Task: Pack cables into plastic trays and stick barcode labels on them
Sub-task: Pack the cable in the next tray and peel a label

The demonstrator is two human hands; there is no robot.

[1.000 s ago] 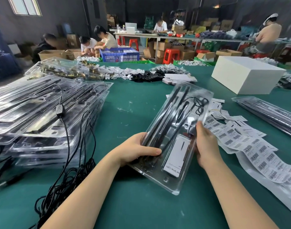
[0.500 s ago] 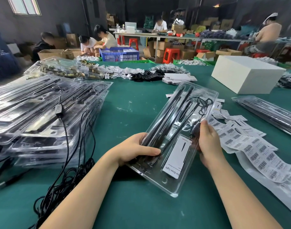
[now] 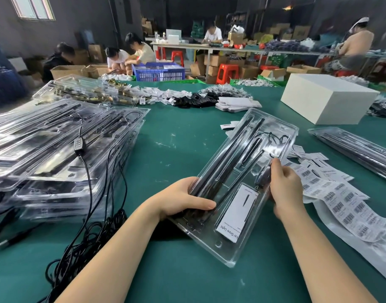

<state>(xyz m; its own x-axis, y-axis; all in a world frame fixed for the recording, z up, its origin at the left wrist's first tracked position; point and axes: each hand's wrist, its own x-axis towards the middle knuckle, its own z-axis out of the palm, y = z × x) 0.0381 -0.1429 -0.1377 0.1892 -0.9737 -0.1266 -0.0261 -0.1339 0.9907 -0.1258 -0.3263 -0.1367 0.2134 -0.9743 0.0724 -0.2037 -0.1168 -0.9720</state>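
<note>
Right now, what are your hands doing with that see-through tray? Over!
Left hand grips the tray's left edge. Right hand holds its right edge. Barcode labels lie right of it, none stuck on yet. Nothing in the way.

My green desk (image 3: pixel 176 136) is packed: tray stacks (image 3: pixel 56 154) and loose cables (image 3: pixel 89 226) on my left, barcode labels (image 3: pixel 340 200) on my right, and a white box (image 3: pixel 327 99) far right.
</note>
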